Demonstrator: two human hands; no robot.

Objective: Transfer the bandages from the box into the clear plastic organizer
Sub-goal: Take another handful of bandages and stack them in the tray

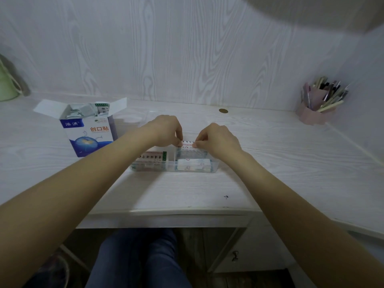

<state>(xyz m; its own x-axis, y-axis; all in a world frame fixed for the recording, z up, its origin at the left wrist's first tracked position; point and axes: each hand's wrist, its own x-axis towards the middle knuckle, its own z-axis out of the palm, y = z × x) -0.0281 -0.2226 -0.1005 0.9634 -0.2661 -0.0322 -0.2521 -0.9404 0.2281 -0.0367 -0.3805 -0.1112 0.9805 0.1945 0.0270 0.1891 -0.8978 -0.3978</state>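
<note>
A blue and white bandage box (89, 129) stands open at the left of the desk, with wrapped bandages showing in its top. The clear plastic organizer (214, 165) lies in the middle of the desk and holds stacks of bandages in its compartments. My left hand (166, 130) and my right hand (216, 140) are just above its far side. Together they pinch the two ends of one stack of bandages (188, 143), held over the right rear compartment.
A pink pen holder (318, 109) full of pens stands at the back right. A green object (7, 84) sits at the far left edge. A small brass disc (223, 110) lies near the wall. The desk's front edge runs below the organizer.
</note>
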